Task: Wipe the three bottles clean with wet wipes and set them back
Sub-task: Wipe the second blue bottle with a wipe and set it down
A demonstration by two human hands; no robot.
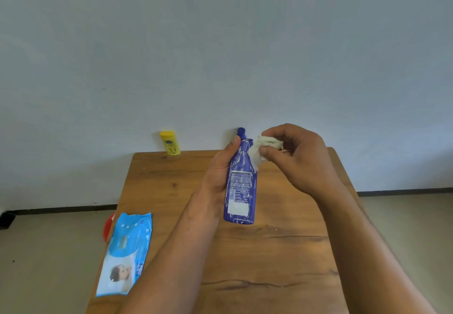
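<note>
Pale blue-grey wall (pixel 220 44) fills most of what I can see, meeting a beige floor (pixel 49 252) along a dark skirting line, and a brown wooden table (pixel 269 264) with dark grain streaks stands pushed up against it.

Above the middle of the table the person's left hand (pixel 220 169) holds a tall dark-blue plastic bottle (pixel 241 186) upright, clear of the tabletop. The palm and fingers wrap around its left side and back, and the thumb lies up along the neck just under the rounded blue cap. The bottle's printed back label faces the camera, and whitish streaks and smears run across its shoulder and body.

The right hand (pixel 299 156) is curled tightly around a crumpled, off-white wet wipe (pixel 266 147), pinched between the thumb and the fingers. The wipe touches the right side of the bottle's shoulder, just below the cap.

At the far left corner of the table, against the wall, a small yellow plastic bottle (pixel 170 142) with a yellow cap stands upright, well apart from the hands.

On the near left edge of the table lies a flat light-blue soft pack of wet wipes (pixel 125 252), partly overhanging the edge. Just beside its upper left corner a red object (pixel 107 226) pokes out; I cannot tell what it is.
</note>
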